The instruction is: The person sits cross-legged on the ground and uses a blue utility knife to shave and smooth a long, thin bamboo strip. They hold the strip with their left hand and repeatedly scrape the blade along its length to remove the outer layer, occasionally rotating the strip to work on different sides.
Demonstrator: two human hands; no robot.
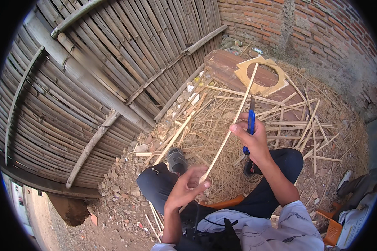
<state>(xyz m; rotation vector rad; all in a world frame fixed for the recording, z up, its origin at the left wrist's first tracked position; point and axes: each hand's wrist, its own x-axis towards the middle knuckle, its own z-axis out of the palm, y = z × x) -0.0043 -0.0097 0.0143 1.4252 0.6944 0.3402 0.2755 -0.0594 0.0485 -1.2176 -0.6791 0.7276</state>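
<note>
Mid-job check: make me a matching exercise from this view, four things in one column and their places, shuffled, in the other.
Things
1. Long, pale, thin bamboo strip
2. Blue-handled utility knife
3. Flat tan piece with a round hole
4. Weathered grey-brown bamboo wall

Places
A. On the reddish-brown board
B. In the right hand only
C. Along the upper left of the view
D. Held by both the left hand and the right hand

Pairs: 1-D, 2-B, 3-A, 4-C
</note>
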